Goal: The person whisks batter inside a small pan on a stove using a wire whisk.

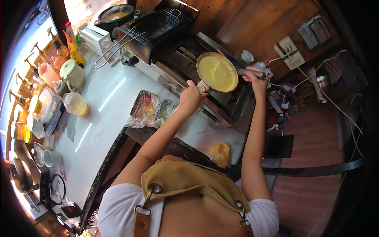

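Note:
My left hand [190,97] is wrapped round the short pale handle of a round pan [199,71]. The pan is tilted toward me and holds thick, pale yellow batter [216,72] with swirls on its surface. On the pan's right side, my right hand [256,80] is closed round the metal handle of a whisk [245,72]. The whisk's far end reaches over the pan's rim, where its wires are faint and hard to make out. Both forearms stretch forward, and the pan is above the metal cooking appliance [221,103].
A fryer [158,29] with a wire basket stands behind on the left. Plastic-wrapped trays [145,107] and a bagged yellow item [219,154] lie nearer me. Bottles [48,73], a lidded mug [72,73] and a jar [76,104] line the left counter. Cables [312,79] hang at right.

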Available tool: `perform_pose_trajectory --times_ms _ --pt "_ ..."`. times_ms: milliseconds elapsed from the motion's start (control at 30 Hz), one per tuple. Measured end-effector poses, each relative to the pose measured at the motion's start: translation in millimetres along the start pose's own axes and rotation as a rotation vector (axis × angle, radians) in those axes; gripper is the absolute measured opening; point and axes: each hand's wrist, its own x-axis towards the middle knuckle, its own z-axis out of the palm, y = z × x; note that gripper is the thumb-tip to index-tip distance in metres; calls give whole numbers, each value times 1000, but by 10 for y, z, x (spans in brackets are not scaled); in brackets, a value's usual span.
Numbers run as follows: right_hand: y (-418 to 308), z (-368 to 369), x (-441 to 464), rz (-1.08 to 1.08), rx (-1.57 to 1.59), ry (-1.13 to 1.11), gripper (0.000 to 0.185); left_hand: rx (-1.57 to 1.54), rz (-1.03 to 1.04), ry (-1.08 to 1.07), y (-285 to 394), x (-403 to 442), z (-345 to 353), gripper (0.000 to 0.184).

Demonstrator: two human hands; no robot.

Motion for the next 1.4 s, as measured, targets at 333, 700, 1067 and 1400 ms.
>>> perform_pose_trajectory --times_ms 333,700,1067,1400 --pt "0 62 -127 -18 3 -15 13 14 5 2 -2 9 -9 62" --pt "47 82 -160 -124 -252 -120 13 44 -26 -21 63 -6 -35 60" --pt "42 404 -200 -622 -358 -407 20 15 -2 -42 59 -21 -62 59" --pt "160 400 -417 -533 -500 -74 18 26 -5 -41 91 -37 -83 59"
